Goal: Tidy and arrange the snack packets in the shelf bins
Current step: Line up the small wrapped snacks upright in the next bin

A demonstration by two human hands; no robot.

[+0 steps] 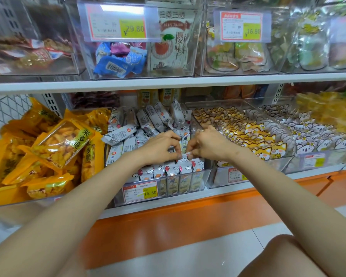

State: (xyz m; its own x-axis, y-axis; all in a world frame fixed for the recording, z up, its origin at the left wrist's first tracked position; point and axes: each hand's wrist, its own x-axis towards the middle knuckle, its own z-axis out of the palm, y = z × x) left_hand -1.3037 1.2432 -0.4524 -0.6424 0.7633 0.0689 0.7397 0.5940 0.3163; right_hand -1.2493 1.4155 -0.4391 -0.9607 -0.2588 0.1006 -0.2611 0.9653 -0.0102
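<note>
Both hands inside middle clear bin [206, 176] on lower shelf. Left hand [164, 145] – thumb and forefinger pinching top edge of small grey-white packet [183, 161], other fingers curled. Right hand [206, 143] pinching same edge from other side. Packet upright in front row [168, 170], just behind bin's front wall. Loose packets [154, 120] heaped untidily at back of bin. Price label [140, 191] on front – reads 15.80. Yellow bags [54, 144] piled to left; fox-face packets [254, 134] in next bin to right.
</note>
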